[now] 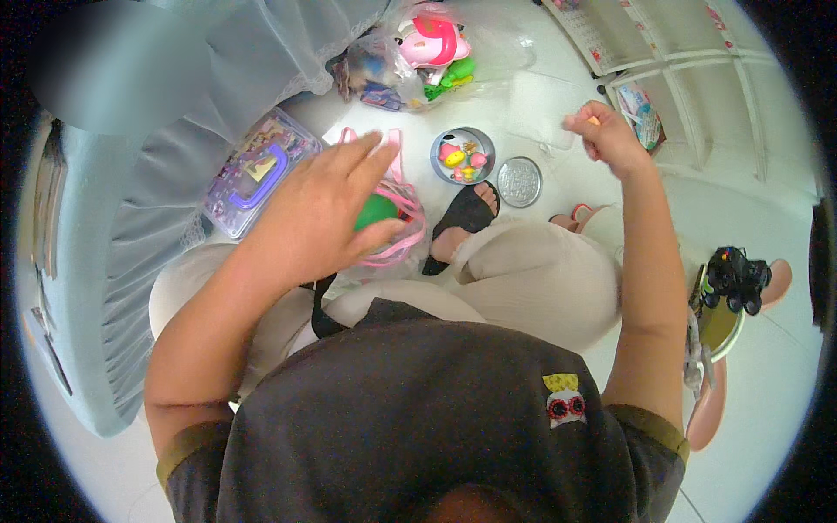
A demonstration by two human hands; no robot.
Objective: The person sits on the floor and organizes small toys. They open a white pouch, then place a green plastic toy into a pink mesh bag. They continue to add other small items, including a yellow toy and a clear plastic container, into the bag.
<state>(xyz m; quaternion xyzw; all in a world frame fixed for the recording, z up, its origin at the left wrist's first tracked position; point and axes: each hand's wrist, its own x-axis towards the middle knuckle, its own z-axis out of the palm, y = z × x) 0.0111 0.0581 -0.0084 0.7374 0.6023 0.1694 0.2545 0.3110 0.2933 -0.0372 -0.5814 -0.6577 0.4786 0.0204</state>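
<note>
My left hand (pixel 318 205) is open, fingers spread, over a clear bag with pink trim (pixel 417 205). A green rounded thing (pixel 375 212) shows inside that bag, partly covered by the hand. My right hand (pixel 613 141) is raised at the right with its fingers curled closed. A small orange spot shows between those fingers, too small to name. Between the hands, a round metal tin (pixel 435 162) stands on the floor with several small pink and yellow toys (pixel 455 157) in it. Its round silver lid (pixel 520 181) lies beside it, to the right.
A clear case with a purple handle (pixel 277 166) lies at the left by a grey-blue bed skirt (pixel 139 288). Farther off is a plastic bag (pixel 370 65) with a pink toy (pixel 432 42). White shelving (pixel 689 83) stands far right; a black device (pixel 737 277) sits nearer. My sandalled foot (pixel 466 213) is near the tin.
</note>
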